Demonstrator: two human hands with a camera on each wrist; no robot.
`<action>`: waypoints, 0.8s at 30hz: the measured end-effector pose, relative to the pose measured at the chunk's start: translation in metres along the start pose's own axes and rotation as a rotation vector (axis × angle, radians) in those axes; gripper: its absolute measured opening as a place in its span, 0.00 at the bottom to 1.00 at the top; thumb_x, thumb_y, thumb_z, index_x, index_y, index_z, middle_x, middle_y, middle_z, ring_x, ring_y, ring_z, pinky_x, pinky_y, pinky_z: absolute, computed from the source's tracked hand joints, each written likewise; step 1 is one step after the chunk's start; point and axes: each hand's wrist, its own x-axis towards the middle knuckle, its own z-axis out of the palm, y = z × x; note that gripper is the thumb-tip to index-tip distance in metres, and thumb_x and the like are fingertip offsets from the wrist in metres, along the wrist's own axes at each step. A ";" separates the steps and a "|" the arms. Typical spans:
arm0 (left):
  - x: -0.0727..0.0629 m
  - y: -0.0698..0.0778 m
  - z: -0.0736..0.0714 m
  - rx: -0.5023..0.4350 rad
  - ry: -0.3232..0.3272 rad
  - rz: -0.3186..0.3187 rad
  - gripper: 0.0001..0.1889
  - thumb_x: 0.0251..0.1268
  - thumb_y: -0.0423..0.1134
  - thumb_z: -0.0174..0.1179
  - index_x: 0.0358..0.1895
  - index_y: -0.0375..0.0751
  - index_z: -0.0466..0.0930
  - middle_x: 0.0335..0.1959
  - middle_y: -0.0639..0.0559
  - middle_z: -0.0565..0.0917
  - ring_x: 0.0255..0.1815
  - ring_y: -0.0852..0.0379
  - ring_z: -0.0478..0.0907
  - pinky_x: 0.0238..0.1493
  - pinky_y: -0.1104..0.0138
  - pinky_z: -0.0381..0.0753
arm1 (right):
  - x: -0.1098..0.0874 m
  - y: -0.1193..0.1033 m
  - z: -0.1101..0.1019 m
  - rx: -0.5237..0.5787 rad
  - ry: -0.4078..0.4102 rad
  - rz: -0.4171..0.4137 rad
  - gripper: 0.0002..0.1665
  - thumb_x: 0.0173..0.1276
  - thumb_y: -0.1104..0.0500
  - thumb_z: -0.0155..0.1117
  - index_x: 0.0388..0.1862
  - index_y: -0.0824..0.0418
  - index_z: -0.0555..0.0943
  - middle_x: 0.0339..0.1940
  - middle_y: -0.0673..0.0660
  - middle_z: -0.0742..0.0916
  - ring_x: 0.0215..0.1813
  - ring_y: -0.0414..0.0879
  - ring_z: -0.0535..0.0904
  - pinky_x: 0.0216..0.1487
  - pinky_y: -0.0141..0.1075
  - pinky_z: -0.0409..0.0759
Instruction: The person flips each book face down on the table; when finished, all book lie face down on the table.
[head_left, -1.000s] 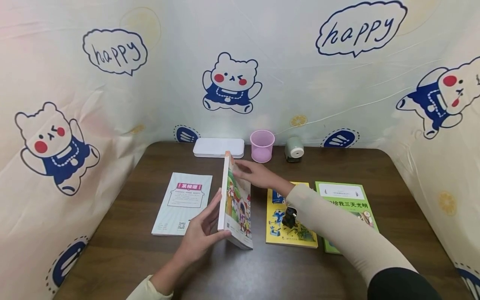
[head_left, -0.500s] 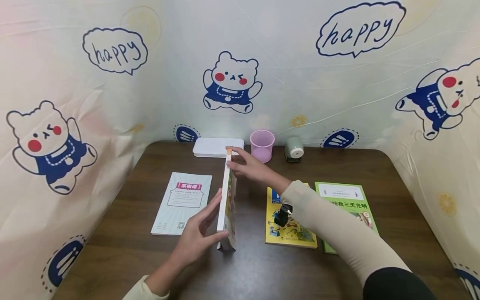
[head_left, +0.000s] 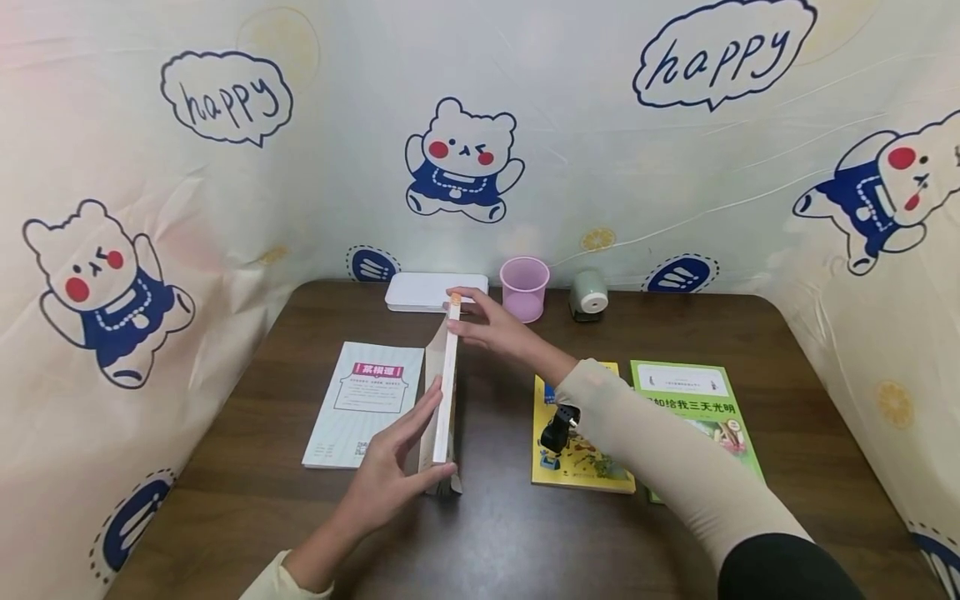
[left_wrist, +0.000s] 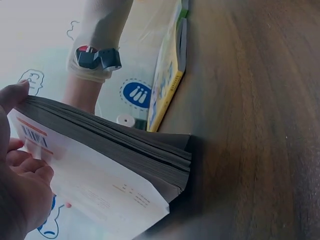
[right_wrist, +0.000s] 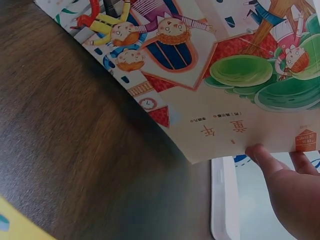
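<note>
A thick illustrated book (head_left: 447, 392) stands on edge in the middle of the table, its white spine turned up. My left hand (head_left: 386, 467) holds its near end, thumb on one side and fingers on the other. At the far end, my right hand (head_left: 495, 325) pinches the top corner. In the left wrist view, the pale back cover (left_wrist: 95, 175) with a barcode hangs slightly apart from the dark page edges beside my left hand (left_wrist: 27, 195). The colourful front cover (right_wrist: 190, 120) fills the right wrist view, with my right hand (right_wrist: 295, 195) at its edge.
A pale blue book (head_left: 360, 400) lies flat on the left. To the right lie a yellow book (head_left: 600, 467) and a green book (head_left: 678, 400), partly under my right forearm. A white case (head_left: 431, 287), a pink cup (head_left: 525, 292) and a green pencil sharpener (head_left: 588, 293) line the back.
The book has turned from leaning with its illustrated cover showing to standing upright, and its back side now shows on the left. My right hand has shifted slightly toward the spine's far end.
</note>
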 end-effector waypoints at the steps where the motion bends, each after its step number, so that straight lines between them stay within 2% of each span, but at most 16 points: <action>1: 0.001 0.000 0.000 0.008 -0.001 -0.011 0.47 0.57 0.26 0.75 0.80 0.40 0.62 0.83 0.43 0.57 0.83 0.54 0.54 0.74 0.71 0.61 | -0.001 0.001 0.000 0.013 0.001 0.004 0.38 0.77 0.59 0.64 0.81 0.49 0.62 0.81 0.63 0.66 0.76 0.59 0.70 0.73 0.58 0.69; 6: 0.005 0.000 0.004 0.035 -0.004 -0.072 0.47 0.58 0.28 0.75 0.80 0.47 0.62 0.84 0.50 0.57 0.83 0.54 0.53 0.73 0.72 0.61 | -0.006 0.005 -0.005 0.058 0.001 0.016 0.38 0.78 0.60 0.62 0.81 0.49 0.60 0.81 0.64 0.65 0.76 0.59 0.70 0.75 0.59 0.67; 10: 0.008 -0.002 0.008 0.044 -0.006 -0.070 0.47 0.58 0.27 0.75 0.81 0.46 0.62 0.84 0.50 0.57 0.83 0.54 0.53 0.74 0.72 0.60 | -0.010 0.007 -0.011 0.060 -0.014 0.021 0.39 0.78 0.60 0.61 0.82 0.48 0.59 0.81 0.63 0.64 0.77 0.59 0.69 0.74 0.57 0.68; 15: 0.011 -0.006 0.014 0.041 -0.005 -0.060 0.47 0.59 0.29 0.75 0.81 0.45 0.60 0.84 0.48 0.56 0.84 0.54 0.52 0.75 0.71 0.59 | -0.012 0.013 -0.022 -0.009 -0.044 0.026 0.44 0.75 0.58 0.65 0.83 0.43 0.57 0.83 0.60 0.63 0.79 0.57 0.66 0.73 0.52 0.71; 18: 0.013 -0.009 0.018 0.094 0.005 -0.072 0.47 0.60 0.34 0.76 0.81 0.50 0.60 0.84 0.51 0.57 0.84 0.55 0.53 0.76 0.71 0.58 | -0.014 0.016 -0.028 -0.048 -0.049 0.022 0.46 0.73 0.56 0.67 0.83 0.42 0.56 0.83 0.60 0.62 0.79 0.58 0.64 0.73 0.54 0.70; 21: 0.015 -0.012 0.021 0.150 0.014 -0.090 0.47 0.60 0.38 0.76 0.82 0.54 0.60 0.84 0.55 0.57 0.84 0.54 0.53 0.77 0.62 0.60 | -0.016 0.018 -0.032 -0.060 -0.044 0.021 0.46 0.73 0.56 0.68 0.83 0.42 0.56 0.82 0.60 0.63 0.79 0.59 0.64 0.73 0.57 0.69; 24: 0.015 -0.015 0.025 0.144 0.010 -0.118 0.47 0.61 0.40 0.76 0.82 0.57 0.59 0.84 0.56 0.56 0.84 0.52 0.52 0.75 0.41 0.60 | -0.017 0.020 -0.035 -0.067 -0.038 0.025 0.44 0.74 0.56 0.67 0.83 0.41 0.57 0.81 0.60 0.64 0.79 0.60 0.64 0.73 0.57 0.69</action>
